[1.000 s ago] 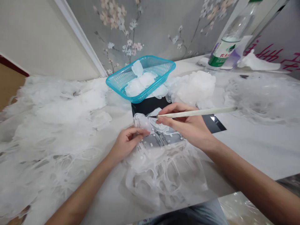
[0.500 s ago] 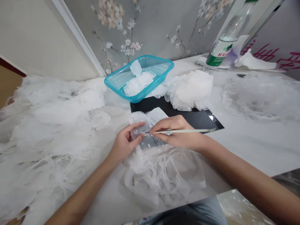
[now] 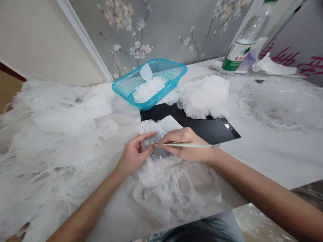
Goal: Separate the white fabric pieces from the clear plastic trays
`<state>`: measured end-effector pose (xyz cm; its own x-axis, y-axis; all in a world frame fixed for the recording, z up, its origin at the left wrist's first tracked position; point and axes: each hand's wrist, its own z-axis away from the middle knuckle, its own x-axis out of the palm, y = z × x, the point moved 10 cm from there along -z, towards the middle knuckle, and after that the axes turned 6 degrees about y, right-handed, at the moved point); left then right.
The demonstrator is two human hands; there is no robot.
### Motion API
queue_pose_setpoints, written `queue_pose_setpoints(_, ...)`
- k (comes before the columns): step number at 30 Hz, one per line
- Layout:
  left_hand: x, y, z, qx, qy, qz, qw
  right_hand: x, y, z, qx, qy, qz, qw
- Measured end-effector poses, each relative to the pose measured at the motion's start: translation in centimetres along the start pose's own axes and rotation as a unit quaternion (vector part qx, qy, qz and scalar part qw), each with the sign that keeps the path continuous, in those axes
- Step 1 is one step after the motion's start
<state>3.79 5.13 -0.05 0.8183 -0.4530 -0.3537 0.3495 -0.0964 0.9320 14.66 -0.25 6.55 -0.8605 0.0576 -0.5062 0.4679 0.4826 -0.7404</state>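
Observation:
In my right hand (image 3: pixel 186 143) is a thin, pale, pen-like tool (image 3: pixel 196 145), pinched near its left end, its shaft lying across the hand toward the wrist. The tool's point meets the left thumb tip, and what is exactly there is too small to make out. My left hand (image 3: pixel 135 149) grips the left edge of a translucent plastic sheet (image 3: pixel 148 126) with small white dots and dark line marks, thumb and forefinger on it. Under and nearer than the hands spreads a cut-out web of clear film (image 3: pixel 179 188). A black mat (image 3: pixel 212 131) lies just beyond.
A blue basket (image 3: pixel 151 103) with white pieces stands at the back. Right of it is a heap of white pieces (image 3: pixel 207 95). Film scraps (image 3: pixel 58 124) cover the left side; more film (image 3: pixel 277 104) lies right. A water bottle (image 3: pixel 237 57) stands at the back right.
My right hand has shifted left and slightly down with the tool, bringing its point to the left thumb. My left hand and the sheet have hardly moved.

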Motion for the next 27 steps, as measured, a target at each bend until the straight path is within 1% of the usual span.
queue_pose_setpoints(4,0.1,0.0,0.0,0.006,-0.002,-0.002,1.0,1.1,-0.2,0.4,-0.031,-0.035,0.054,0.997)
queue_pose_setpoints(9,0.0,0.4,0.2,0.033,0.002,-0.006,0.999,2.8,-0.5,0.7,-0.064,-0.095,0.16,0.98)
queue_pose_setpoints(14,0.4,1.3,0.5,0.069,-0.002,0.013,0.998,3.7,-0.7,0.7,-0.089,-0.126,0.19,0.97)
queue_pose_setpoints(17,0.4,1.4,0.5,0.067,0.002,0.023,0.997,3.3,-0.9,0.5,-0.093,-0.114,0.174,0.974)
queue_pose_setpoints(21,0.2,0.8,0.4,0.034,0.004,0.045,0.998,1.8,-0.9,0.3,-0.064,-0.092,0.133,0.985)
queue_pose_setpoints(24,0.1,0.5,0.4,0.023,0.002,0.063,0.998,1.2,-0.7,0.2,-0.047,-0.096,0.129,0.986)
queue_pose_setpoints(27,0.0,0.4,0.3,0.026,0.002,0.069,0.997,1.2,-0.4,0.3,-0.051,-0.106,0.138,0.983)
